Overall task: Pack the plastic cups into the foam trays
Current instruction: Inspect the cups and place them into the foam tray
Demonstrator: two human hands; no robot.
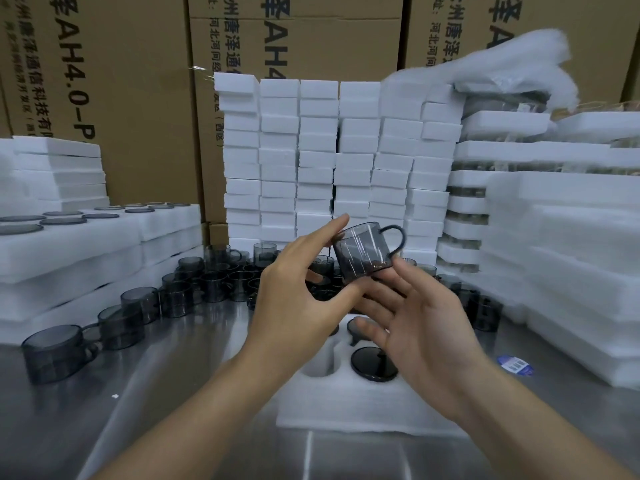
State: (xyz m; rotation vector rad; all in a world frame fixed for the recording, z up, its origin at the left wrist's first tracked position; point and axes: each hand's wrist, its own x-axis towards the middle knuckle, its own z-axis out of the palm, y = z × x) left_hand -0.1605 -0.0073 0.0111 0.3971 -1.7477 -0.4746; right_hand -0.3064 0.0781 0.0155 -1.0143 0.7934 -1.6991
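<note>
Above the tray [363, 410], the left hand [294, 306] pinches a cup [363, 252] between thumb and forefinger. The right hand [426, 334] spreads loose beneath it, holding nothing. At least two pockets are filled and one is empty; many loose cups [214, 282] wait behind the tray.

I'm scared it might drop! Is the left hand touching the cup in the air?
Touching. The head view shows the left hand pinching the cup: forefinger on its rim, thumb under its base.
</note>
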